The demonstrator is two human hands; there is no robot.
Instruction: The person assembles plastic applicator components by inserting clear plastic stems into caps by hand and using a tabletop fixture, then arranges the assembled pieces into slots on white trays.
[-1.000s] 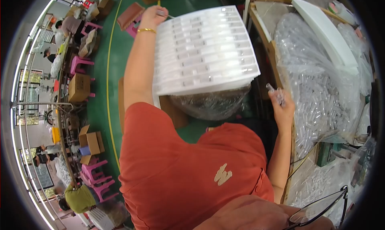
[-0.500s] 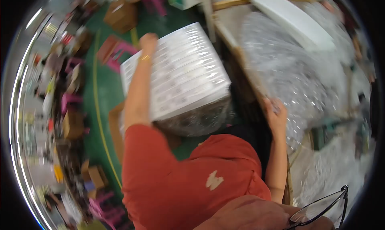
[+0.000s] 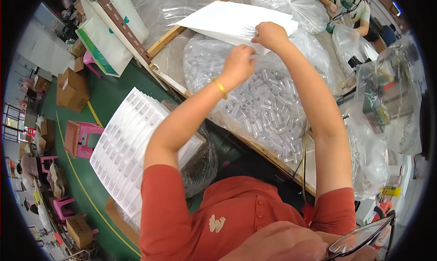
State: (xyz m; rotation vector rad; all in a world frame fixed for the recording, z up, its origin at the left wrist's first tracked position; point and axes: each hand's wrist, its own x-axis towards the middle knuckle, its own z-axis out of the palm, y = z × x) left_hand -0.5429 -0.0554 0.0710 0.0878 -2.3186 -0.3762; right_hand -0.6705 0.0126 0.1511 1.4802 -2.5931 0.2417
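Observation:
My right hand (image 3: 271, 35) is closed over a white sheet-like tray (image 3: 227, 18), with several thin metal pins (image 3: 248, 31) poking out from its fingertips. Just left of it, my left hand (image 3: 239, 66), with a yellow bracelet at the wrist, has its fingers curled together above the plastic. What it holds, if anything, is hidden. Beneath both hands lies a large clear plastic bag (image 3: 200, 56), opened over many small clear tubes (image 3: 268, 113). A stack of white trays (image 3: 132, 142) with rows of small marked slots stands beside my left arm.
A wooden edge (image 3: 255, 154) borders the worktable. Across it, a person (image 3: 359, 12) sits by a machine. More bagged goods (image 3: 291, 6) lie at the back. Cardboard boxes (image 3: 73, 89) and a pink stool (image 3: 86, 138) stand on the green floor.
The view has turned toward the table. My left hand has left the tray stack and come over the bag. My right hand has moved from the table edge to the white tray, pins showing.

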